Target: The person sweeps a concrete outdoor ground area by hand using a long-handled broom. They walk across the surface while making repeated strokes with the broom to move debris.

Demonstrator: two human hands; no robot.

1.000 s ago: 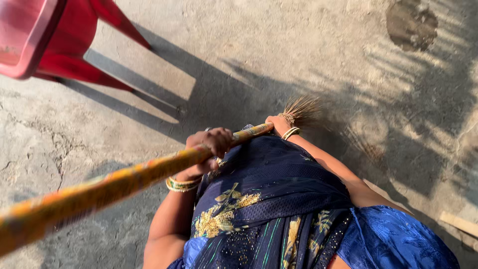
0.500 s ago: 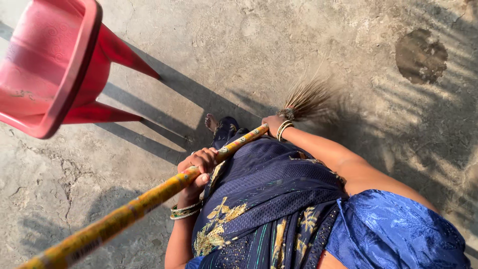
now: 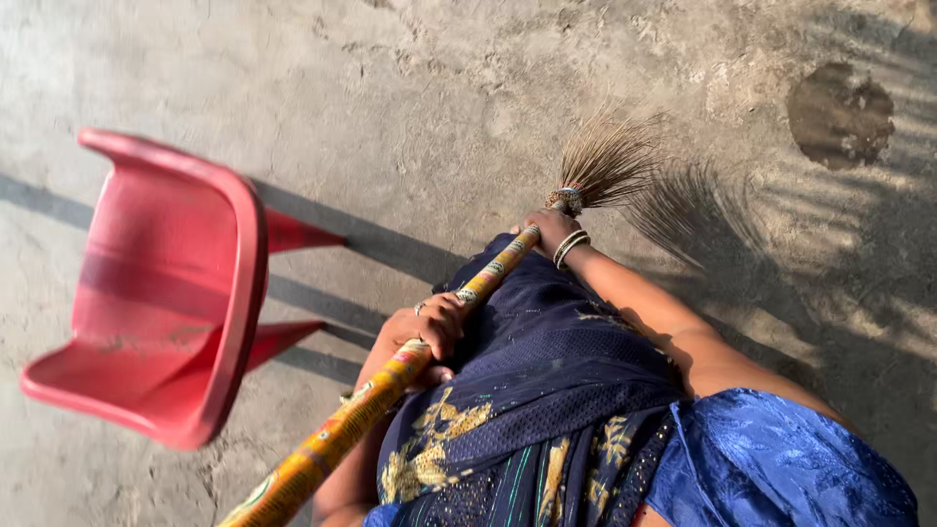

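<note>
Both hands, left hand and right hand, grasp the broom, bristles pointing diagonally up-right.

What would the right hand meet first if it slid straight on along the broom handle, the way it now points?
The right hand grips the handle low down. Straight ahead it would meet the wrapped binding, then the splayed bristles. Beyond those lies the bare concrete floor, though depth is hard to judge.
</note>
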